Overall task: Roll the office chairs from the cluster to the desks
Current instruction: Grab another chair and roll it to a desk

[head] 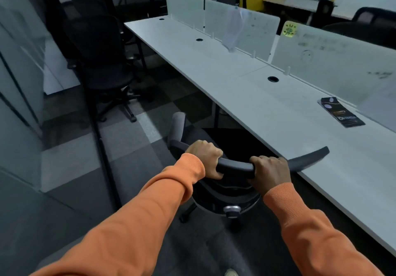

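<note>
A person in orange sleeves (pixel 150 222) holds the curved top rail of a black office chair (pixel 235 166) with both hands. The left hand (pixel 203 158) and right hand (pixel 269 169) are each clenched around the rail, close together near its middle. The chair sits at the near edge of the long white desk (pixel 235 78), directly ahead of and below the grip, its seat facing away from the person and apparently partly beneath the desktop. The rail's long axis runs across the view, its right end overlapping the desk's edge. The right hand is nearer the desk, so any further push would likely run forward and slightly right, under the desktop. On the desk beyond the chair lies a black leaflet (pixel 340 115), and frosted divider panels (pixel 242 25) line the desk's far side. Off the desk's far left end stands the cluster of dark chairs (pixel 100 61)
</note>
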{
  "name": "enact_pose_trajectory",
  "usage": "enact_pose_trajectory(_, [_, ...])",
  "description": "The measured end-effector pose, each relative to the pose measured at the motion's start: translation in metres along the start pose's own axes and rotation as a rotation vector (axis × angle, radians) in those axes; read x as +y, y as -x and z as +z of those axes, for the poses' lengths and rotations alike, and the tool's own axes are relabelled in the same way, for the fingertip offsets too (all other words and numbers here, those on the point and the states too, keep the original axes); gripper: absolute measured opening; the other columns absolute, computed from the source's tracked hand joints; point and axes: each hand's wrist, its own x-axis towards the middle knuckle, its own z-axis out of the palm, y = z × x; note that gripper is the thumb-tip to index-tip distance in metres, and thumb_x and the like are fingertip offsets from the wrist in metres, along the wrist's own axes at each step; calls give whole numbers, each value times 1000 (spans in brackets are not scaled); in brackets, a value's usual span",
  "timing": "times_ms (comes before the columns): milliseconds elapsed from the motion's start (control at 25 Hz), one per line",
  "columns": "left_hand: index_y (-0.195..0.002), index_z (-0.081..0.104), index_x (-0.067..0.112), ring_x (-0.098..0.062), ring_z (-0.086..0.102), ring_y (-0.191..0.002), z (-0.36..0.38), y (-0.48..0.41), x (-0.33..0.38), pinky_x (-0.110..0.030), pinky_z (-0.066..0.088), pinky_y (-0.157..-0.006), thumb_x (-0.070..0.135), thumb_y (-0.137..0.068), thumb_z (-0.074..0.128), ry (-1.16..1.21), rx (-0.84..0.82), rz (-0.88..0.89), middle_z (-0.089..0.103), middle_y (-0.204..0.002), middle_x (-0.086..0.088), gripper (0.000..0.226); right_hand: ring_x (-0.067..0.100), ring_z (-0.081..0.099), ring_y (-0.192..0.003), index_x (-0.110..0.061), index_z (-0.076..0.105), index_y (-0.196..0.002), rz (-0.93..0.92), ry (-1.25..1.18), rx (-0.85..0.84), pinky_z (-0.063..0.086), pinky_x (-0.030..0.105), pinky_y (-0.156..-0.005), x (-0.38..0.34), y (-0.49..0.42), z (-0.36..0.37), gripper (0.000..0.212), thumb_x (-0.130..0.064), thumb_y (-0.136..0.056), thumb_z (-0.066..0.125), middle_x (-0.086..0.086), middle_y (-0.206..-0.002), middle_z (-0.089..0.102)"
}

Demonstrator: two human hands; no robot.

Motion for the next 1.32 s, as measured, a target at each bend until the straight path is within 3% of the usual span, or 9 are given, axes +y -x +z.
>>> enact_pose_trajectory(160, [-86,66,25,-19,63,-73,-5,-40,-2,-32,50,-71,61,-69,65,40,2,86,67,-76,5,40,24,62,-66,-25,60,-79,119,10,-52,40,34,-65,11,-5,-3,21,-34,-67,76,-5,-68,60])
enact_pose_trajectory(480, [-91,68,29,-17,65,-79,-8,-115,-26,-34,52,-79,60,-62,71,49,-47,240,70,-84,8,43,21,61,-79,-27,53,-94,185,-2,-113,35,33,-66,18,-31,-8,24,-45,-83,64,-6,-85,59])
enact_pose_trajectory(640, [-94,69,27,-17,66,-83,-2,-139,-53,-30,49,-79,61,-65,69,18,-17,342,71,-87,7,44,15,61,-97,-38,55,-118,111,-126,-222,47,31,-75,29,-45,-18,42,-52,-78,63,-12,-104,62])
enact_pose_trajectory(760, [-93,70,27,-18,67,-84,-1,-163,-86,-30,49,-77,59,-65,70,3,-12,435,72,-88,7,43,12,61,-104,-47,46,-131,248,-186,-278,48,31,-80,22,-53,-24,54,-52,-80,63,-15,-114,62])
enact_pose_trajectory(1000, [-95,68,29,-12,64,-84,1,-215,-145,-29,49,-76,75,-63,66,-11,-55,653,69,-89,12,56,19,64,-91,-36,54,-118,524,-142,-280,42,32,-70,-45,-93,-16,35,-38,-84,60,-8,-99,68])
enact_pose_trajectory(1120, [-100,67,28,-12,62,-83,-2,-237,-157,-30,50,-76,86,-60,59,-36,-73,748,66,-91,12,71,21,64,-85,-33,60,-108,639,-106,-307,47,32,-69,-57,-110,-13,26,-36,-82,61,-6,-90,67])
enact_pose_trajectory(1320, [-97,67,29,-11,62,-78,0,-239,-161,-29,51,-74,90,-59,54,-80,-47,844,65,-87,13,73,19,64,-79,-30,67,-95,741,-73,-362,46,30,-66,-78,-114,-16,14,-29,-81,64,-7,-82,66])
